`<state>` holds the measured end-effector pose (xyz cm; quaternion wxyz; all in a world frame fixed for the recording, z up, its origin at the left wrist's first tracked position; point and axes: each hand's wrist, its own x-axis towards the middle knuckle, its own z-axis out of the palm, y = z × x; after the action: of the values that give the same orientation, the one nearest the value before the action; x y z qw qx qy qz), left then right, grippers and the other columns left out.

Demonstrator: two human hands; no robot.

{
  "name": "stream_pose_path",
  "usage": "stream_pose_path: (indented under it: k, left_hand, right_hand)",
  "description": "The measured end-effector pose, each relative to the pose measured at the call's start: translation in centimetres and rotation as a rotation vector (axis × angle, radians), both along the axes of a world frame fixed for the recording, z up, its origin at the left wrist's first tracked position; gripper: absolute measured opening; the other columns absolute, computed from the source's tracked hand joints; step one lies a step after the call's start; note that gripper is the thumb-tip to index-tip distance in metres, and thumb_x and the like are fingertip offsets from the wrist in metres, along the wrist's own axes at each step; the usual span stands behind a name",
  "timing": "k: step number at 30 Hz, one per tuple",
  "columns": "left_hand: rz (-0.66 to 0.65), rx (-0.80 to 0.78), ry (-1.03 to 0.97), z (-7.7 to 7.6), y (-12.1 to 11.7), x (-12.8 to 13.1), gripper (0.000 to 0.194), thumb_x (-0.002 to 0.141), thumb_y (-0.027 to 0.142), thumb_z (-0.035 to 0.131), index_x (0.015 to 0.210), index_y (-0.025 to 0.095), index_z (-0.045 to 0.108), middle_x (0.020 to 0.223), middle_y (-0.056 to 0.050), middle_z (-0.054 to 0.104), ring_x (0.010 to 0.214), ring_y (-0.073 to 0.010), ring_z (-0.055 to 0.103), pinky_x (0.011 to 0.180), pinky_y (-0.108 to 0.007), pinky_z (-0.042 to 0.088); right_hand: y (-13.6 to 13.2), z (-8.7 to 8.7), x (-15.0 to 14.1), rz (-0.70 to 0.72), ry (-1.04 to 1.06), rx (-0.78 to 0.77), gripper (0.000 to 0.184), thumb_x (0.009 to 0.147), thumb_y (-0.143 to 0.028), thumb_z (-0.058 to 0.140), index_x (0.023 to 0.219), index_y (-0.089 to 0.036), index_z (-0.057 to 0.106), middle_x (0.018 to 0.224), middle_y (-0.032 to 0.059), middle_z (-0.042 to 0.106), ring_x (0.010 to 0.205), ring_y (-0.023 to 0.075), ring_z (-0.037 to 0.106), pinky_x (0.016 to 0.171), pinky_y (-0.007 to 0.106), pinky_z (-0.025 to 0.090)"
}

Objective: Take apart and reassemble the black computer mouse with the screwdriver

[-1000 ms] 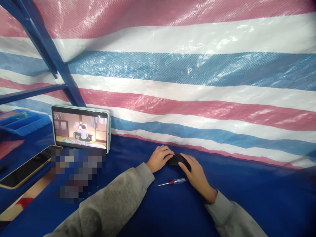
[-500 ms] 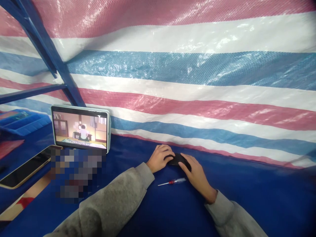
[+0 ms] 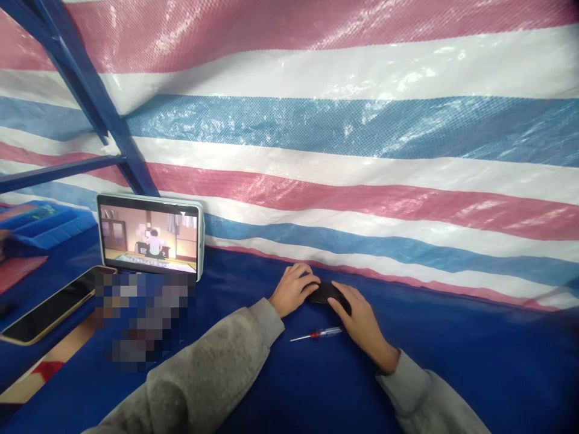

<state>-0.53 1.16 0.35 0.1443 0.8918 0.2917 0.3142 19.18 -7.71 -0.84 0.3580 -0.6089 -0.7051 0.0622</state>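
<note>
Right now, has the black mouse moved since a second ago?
No, not that I can see. Judged against the screwdriver lying nearby, the black mouse sits in the same spot; the whole view just shifted slightly.

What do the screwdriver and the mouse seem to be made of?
Screwdriver: likely a clear plastic handle, see-through and glossy; its thin, silvery shaft looks like metal. Mouse: probably matte black plastic, judging by its even, dull surface, partly covered.
</note>
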Motion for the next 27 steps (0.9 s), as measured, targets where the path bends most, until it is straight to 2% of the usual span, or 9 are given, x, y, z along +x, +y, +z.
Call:
stream_pose_path:
  k: [3,11,15,19,24,27]
  left_hand:
    - [-0.004,0.006,-0.003,0.12,-0.16,-0.05,0.018,0.097,0.028,0.051,0.105,0.022,0.067,0.106,-0.005,0.061,0.106,-0.0196,0.054,0.089,-0.034,0.039]
    - [-0.159,-0.014,-0.013,0.42,-0.45,-0.3,0.019,0.098,0.022,0.049,0.11,0.022,0.063,0.111,-0.004,0.063,0.103,-0.018,0.057,0.09,-0.033,0.038]
    - [-0.173,-0.01,0.026,0.47,-0.54,-0.29,0.023,0.1,0.027,0.045,0.114,0.022,0.062,0.113,-0.005,0.062,0.102,-0.0184,0.057,0.09,-0.033,0.039]
    - [-0.201,0.024,0.094,0.51,-0.73,-0.29,0.039,0.09,0.044,0.061,0.123,0.023,0.058,0.122,-0.008,0.058,0.11,-0.0234,0.054,0.095,-0.037,0.039]
    - [-0.191,0.044,0.121,0.53,-0.85,-0.25,0.043,0.088,0.04,0.063,0.127,0.022,0.055,0.125,-0.008,0.057,0.112,-0.0242,0.053,0.097,-0.039,0.04]
    - [-0.162,0.032,0.085,0.6,-0.87,-0.28,0.038,0.092,0.04,0.057,0.126,0.021,0.056,0.124,-0.008,0.059,0.111,-0.023,0.055,0.096,-0.038,0.041]
  right_hand:
    - [-0.01,0.0,0.02,0.004,-0.004,-0.003,0.042,0.092,-0.047,0.048,0.122,-0.021,0.06,0.118,0.0106,0.066,0.111,0.0248,0.061,0.097,0.043,0.048]
    - [-0.02,-0.18,0.11,0.016,0.001,-0.028,0.042,0.093,-0.046,0.048,0.124,-0.021,0.058,0.121,0.0109,0.065,0.113,0.0254,0.059,0.098,0.045,0.047]
    - [-0.01,-0.27,0.15,0.016,0.011,-0.039,0.042,0.093,-0.046,0.048,0.124,-0.021,0.058,0.121,0.0113,0.064,0.113,0.0257,0.058,0.099,0.045,0.046]
    - [0.04,-0.32,0.16,0.026,0.012,-0.051,0.042,0.093,-0.045,0.048,0.126,-0.02,0.057,0.122,0.0115,0.063,0.115,0.0255,0.057,0.1,0.045,0.044]
    - [-0.2,0.21,0.01,0.011,0.04,-0.06,0.041,0.092,-0.043,0.048,0.126,-0.021,0.056,0.123,0.0108,0.063,0.115,0.0251,0.057,0.101,0.045,0.044]
    - [-0.38,0.45,0.05,0.019,0.04,-0.041,0.049,0.088,-0.041,0.054,0.133,-0.021,0.05,0.128,0.0109,0.058,0.117,0.0258,0.055,0.101,0.044,0.044]
